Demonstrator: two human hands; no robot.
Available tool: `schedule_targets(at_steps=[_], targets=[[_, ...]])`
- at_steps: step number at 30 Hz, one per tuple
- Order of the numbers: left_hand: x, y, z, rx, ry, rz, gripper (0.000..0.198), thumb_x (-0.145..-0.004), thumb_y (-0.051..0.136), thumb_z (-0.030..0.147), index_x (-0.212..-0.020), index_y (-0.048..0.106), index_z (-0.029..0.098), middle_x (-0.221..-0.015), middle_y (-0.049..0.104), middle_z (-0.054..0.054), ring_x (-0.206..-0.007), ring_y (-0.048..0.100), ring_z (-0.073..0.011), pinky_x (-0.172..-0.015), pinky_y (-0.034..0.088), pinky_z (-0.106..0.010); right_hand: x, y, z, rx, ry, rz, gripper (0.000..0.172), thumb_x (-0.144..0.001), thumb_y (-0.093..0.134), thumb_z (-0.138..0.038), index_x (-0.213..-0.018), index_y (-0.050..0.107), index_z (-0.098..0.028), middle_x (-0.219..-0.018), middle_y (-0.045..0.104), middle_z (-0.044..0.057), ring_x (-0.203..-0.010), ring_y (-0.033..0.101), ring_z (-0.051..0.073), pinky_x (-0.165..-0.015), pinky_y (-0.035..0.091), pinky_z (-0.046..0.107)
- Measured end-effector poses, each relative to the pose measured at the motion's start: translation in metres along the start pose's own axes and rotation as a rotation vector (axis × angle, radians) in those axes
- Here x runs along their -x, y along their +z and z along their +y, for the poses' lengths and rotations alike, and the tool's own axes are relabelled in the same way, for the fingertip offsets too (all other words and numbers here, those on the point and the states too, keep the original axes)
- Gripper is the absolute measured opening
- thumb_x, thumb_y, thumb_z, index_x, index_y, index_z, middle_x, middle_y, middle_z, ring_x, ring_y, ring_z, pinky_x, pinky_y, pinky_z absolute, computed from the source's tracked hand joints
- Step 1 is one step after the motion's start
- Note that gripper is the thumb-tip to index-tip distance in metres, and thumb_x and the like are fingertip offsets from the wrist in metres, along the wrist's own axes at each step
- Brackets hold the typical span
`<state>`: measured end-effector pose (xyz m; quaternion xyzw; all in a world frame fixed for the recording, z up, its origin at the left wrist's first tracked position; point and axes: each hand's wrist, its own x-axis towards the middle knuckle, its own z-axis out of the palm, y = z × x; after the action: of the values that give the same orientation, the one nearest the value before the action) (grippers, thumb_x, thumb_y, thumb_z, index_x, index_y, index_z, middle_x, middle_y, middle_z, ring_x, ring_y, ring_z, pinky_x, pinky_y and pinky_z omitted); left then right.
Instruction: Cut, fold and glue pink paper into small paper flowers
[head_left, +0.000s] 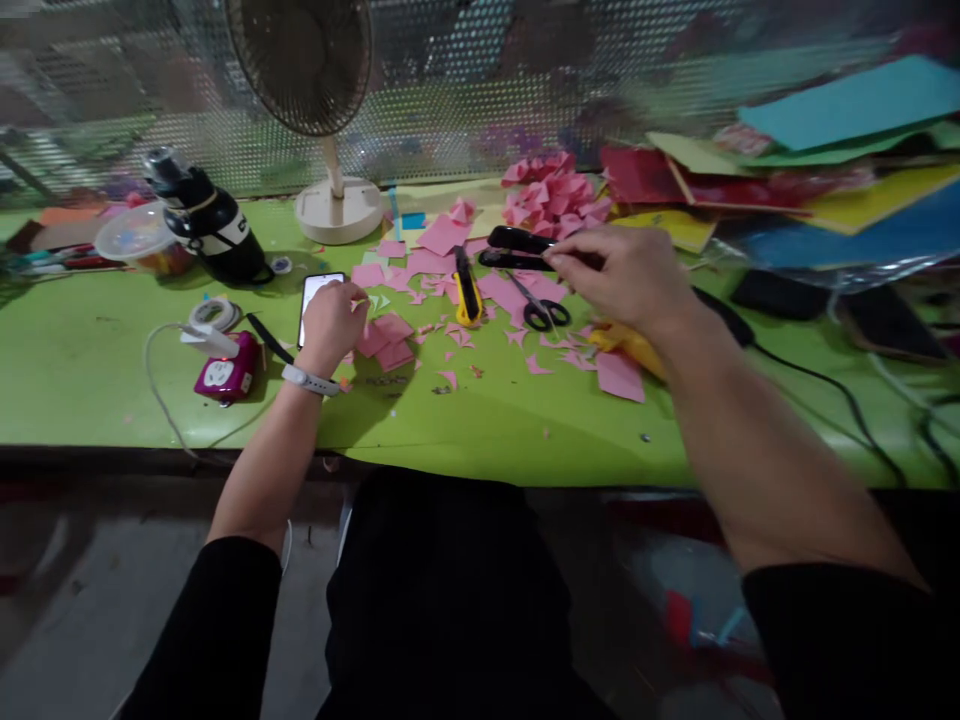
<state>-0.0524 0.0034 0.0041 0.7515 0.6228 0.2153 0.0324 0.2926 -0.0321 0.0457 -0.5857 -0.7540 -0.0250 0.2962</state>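
Observation:
My right hand (626,275) pinches the near end of a black stapler (517,240), its jaws spread and pointing left. Just below the stapler, scissors (547,315) with black handles lie among pink paper scraps (536,365). My left hand (335,318) is closed, fingers curled down beside pink paper squares (394,340); anything inside its grip is hidden. That hand partly covers a phone (315,295) with a lit screen. A yellow utility knife (469,290) rests between my two hands.
A pile of folded pink paper (559,195) sits at the back. A white fan (337,210), a black bottle (214,225), a plastic tub (139,240) and a purple power adapter (229,372) stand leftward. Coloured sheets (855,105) are heaped at right. A cable (817,380) crosses the green table (480,440).

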Motion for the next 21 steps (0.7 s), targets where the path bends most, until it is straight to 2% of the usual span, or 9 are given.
schedule_targets(at_steps=[3, 7, 10, 14, 16, 21], targets=[[-0.001, -0.007, -0.005, -0.019, -0.057, 0.035, 0.023, -0.089, 0.055, 0.020, -0.100, 0.075, 0.018, -0.110, 0.071, -0.014, -0.105, 0.065, -0.0284, -0.093, 0.051, -0.041, -0.002, 0.007, 0.003, 0.003, -0.015, 0.007, 0.031, -0.088, 0.056, -0.032, -0.097, 0.081, -0.016, -0.092, 0.079, 0.012, -0.080, 0.071, 0.025, -0.072, 0.051, 0.037], [-0.005, -0.013, -0.014, 0.040, -0.125, 0.117, 0.020, -0.088, 0.056, 0.016, -0.098, 0.074, 0.018, -0.107, 0.071, -0.013, -0.107, 0.064, -0.0275, -0.097, 0.050, -0.040, -0.012, 0.012, 0.003, 0.016, -0.026, -0.001, 0.032, -0.088, 0.056, -0.031, -0.100, 0.081, -0.014, -0.097, 0.079, 0.014, -0.085, 0.071, 0.027, -0.076, 0.051, 0.038], [-0.009, -0.017, -0.022, 0.129, -0.145, 0.214, 0.020, -0.088, 0.057, 0.015, -0.099, 0.073, 0.019, -0.108, 0.070, -0.011, -0.104, 0.065, -0.0258, -0.095, 0.051, -0.039, -0.024, 0.019, 0.000, 0.074, -0.052, -0.075, 0.032, -0.089, 0.057, -0.030, -0.103, 0.081, -0.014, -0.101, 0.079, 0.015, -0.091, 0.070, 0.028, -0.078, 0.050, 0.038], [-0.010, -0.020, -0.025, 0.220, -0.126, 0.338, 0.024, -0.090, 0.055, 0.012, -0.105, 0.072, 0.019, -0.113, 0.069, -0.011, -0.102, 0.067, -0.0229, -0.092, 0.054, -0.038, -0.043, 0.040, -0.011, 0.107, -0.088, -0.170, 0.032, -0.091, 0.057, -0.029, -0.108, 0.080, -0.016, -0.106, 0.078, 0.013, -0.093, 0.069, 0.028, -0.077, 0.050, 0.038], [-0.009, -0.021, -0.023, 0.229, -0.126, 0.350, 0.027, -0.091, 0.052, 0.011, -0.109, 0.070, 0.018, -0.115, 0.068, -0.011, -0.105, 0.066, -0.0226, -0.094, 0.054, -0.037, -0.054, 0.054, -0.018, 0.079, -0.133, -0.223, 0.029, -0.091, 0.058, -0.030, -0.106, 0.080, -0.020, -0.104, 0.078, 0.009, -0.090, 0.068, 0.027, -0.074, 0.051, 0.038], [-0.005, -0.022, -0.014, 0.191, -0.133, 0.261, 0.028, -0.092, 0.050, 0.012, -0.110, 0.070, 0.020, -0.115, 0.069, -0.009, -0.113, 0.065, -0.0229, -0.096, 0.052, -0.034, -0.083, 0.079, -0.034, 0.053, -0.241, -0.334, 0.023, -0.091, 0.063, -0.036, -0.100, 0.080, -0.024, -0.101, 0.077, 0.008, -0.092, 0.068, 0.027, -0.076, 0.054, 0.041]])
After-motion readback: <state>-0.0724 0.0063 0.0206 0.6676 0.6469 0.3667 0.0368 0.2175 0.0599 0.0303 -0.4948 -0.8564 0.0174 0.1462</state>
